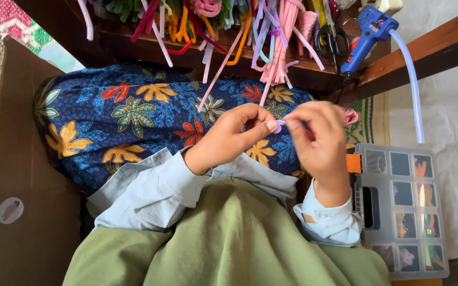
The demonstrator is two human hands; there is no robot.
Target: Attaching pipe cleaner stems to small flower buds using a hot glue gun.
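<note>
The person's two hands meet over the lap, just above the blue flowered cloth (133,122). Between them is a tiny light purple pipe cleaner piece (280,125). The left hand (234,139) is curled up, and its thumb and pointer finger pinch one side of the purple piece. The right hand (319,140) pinches the other side with its fingertips. So both hands are closed on the same little thing, and it sits right at the tips of the fingers, not in a palm.

I think this is the bending or twisting step, where the fuzzy wire gets shaped into a small loop. The piece is so small and a bit blurry, so I cannot tell its exact shape. The next move looks like it needs a careful little turn with the fingertips, with one hand holding tight while the other one twists.

Above the flowered cloth hang lots of pipe cleaners (223,26) in pink, orange, purple and green from a wooden shelf (414,50). A blue glue gun (369,32) with a clear glue stick and a pair of scissors (331,39) rest there too. To the right of the cloth, next to the right wrist, is a clear plastic organizer box (403,209) with small bits in its little rooms. To the left of the cloth stands a cardboard box (27,175)
</note>
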